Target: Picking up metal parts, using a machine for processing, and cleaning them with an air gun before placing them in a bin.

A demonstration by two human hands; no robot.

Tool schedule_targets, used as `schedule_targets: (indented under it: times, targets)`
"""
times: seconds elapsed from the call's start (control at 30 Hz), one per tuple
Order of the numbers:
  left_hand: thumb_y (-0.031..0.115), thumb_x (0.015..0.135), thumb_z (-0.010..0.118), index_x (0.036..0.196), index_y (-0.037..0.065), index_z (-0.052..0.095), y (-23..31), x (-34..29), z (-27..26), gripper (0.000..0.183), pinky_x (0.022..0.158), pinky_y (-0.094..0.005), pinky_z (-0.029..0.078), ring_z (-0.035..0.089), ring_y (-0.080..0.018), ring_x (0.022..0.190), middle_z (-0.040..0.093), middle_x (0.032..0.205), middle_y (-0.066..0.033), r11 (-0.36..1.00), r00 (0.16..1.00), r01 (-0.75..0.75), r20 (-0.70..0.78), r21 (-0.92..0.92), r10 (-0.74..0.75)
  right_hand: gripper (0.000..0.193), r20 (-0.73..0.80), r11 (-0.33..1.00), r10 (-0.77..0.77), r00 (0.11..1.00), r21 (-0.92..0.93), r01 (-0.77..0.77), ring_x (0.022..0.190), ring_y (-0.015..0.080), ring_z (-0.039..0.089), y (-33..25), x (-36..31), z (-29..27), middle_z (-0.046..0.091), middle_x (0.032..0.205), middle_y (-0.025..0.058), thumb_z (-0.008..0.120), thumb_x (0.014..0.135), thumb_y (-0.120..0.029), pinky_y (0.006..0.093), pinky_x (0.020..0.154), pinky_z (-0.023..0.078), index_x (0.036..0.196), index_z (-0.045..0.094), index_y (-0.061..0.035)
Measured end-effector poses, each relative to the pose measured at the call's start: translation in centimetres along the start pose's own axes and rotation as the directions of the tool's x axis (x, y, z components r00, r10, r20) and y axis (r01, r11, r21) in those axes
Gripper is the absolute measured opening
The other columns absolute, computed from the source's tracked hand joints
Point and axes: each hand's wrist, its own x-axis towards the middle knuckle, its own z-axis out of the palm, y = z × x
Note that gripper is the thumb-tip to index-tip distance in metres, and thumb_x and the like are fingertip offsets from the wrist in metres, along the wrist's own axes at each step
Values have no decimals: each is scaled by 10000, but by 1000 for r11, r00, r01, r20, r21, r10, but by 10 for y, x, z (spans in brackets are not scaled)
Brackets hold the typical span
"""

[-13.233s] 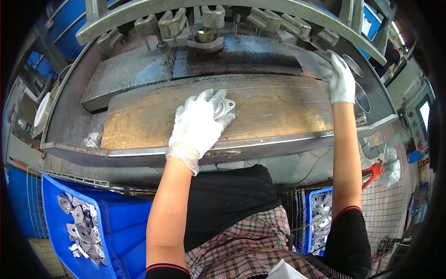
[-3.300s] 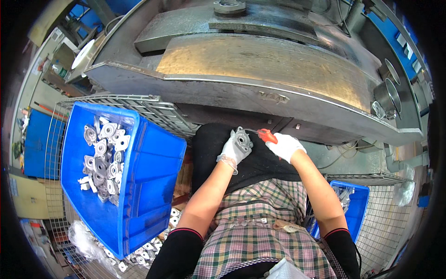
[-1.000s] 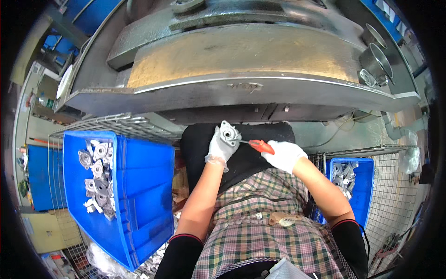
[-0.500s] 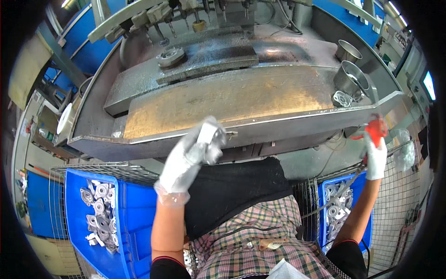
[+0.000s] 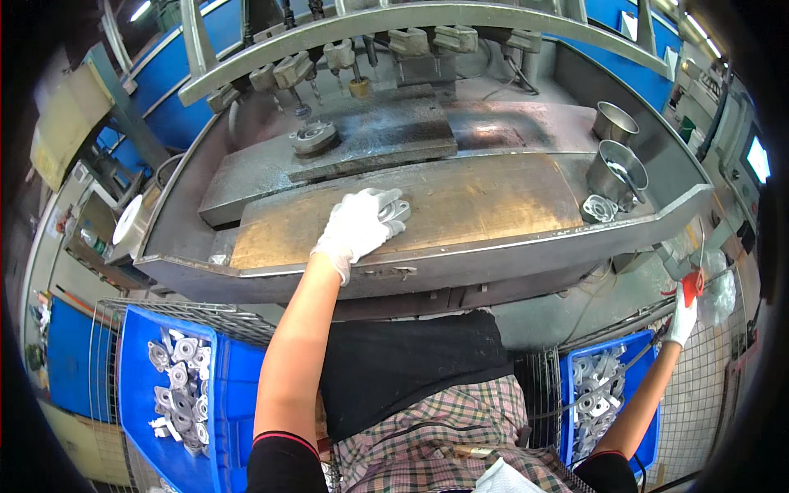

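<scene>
The left hand has come forward and down with its casting — half a second ago both are a blur above the front edge of the machine; now they are at the wooden board, in the middle of the frame. The right hand has gone farther out toward the right edge, taking the red tool with it. So tool and casting, together over the apron a second ago, are now well apart, and the left hand alone tends the part.

From where I stand, the left hand's gloved fingers curl narrowly round the casting, with its far side showing past them. The right hand's fingers are at the red handle, but I cannot tell whether they grip it or have loosened.

Beyond the board sits a round fixture, upper left of centre, under a row of drill heads. Toward the upper right stand two metal cups, one in front of the other — another part lies just beside the nearer cup. Blue tubs of similar parts flank the person, lower left and lower right.
</scene>
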Motion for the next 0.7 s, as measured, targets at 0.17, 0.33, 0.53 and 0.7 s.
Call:
schedule_targets:
  times: [0.17, 0.33, 0.53, 0.7]
  targets:
    - [229, 843, 754, 1377, -22, 571, 4, -13, 1, 618, 1026, -392, 489, 651, -330, 1173, 658, 1278, -213, 800, 969, -98, -239, -592, -58, 405, 12, 995, -18, 1000, 96, 16, 1055, 139, 622, 30, 8, -3, 684, 1166, 46, 727, 951, -217, 301, 987, 457, 1293, 638, -18]
    - [194, 803, 783, 1353, -20, 589, -5, -24, -2, 622, 1032, -378, 482, 641, -331, 1178, 655, 1272, -222, 964, 965, -79, -264, -255, 9, 383, -27, 996, -27, 999, -80, 25, 1010, 167, 637, 36, 11, 3, 696, 1121, 86, 750, 919, -211, 323, 931, 490, 1218, 657, 8]
    - [218, 756, 789, 1324, -7, 614, -19, -24, 3, 636, 1032, -421, 484, 632, -393, 1169, 653, 1260, -241, 995, 975, -57, -218, -76, 39, 412, -71, 936, -201, 977, -309, 170, 1039, 228, 667, -19, -21, 14, 716, 1126, 147, 738, 916, -263, 355, 952, 495, 1189, 673, 38]
    - [281, 909, 710, 1364, -15, 584, -3, -39, 1, 557, 964, -353, 506, 656, -243, 1074, 691, 1202, -128, 754, 945, -68, -285, -653, -162, 354, -119, 886, -262, 958, -423, 190, 981, 283, 698, -62, -45, 22, 735, 1046, 171, 719, 886, -232, 391, 902, 518, 1153, 692, -1]
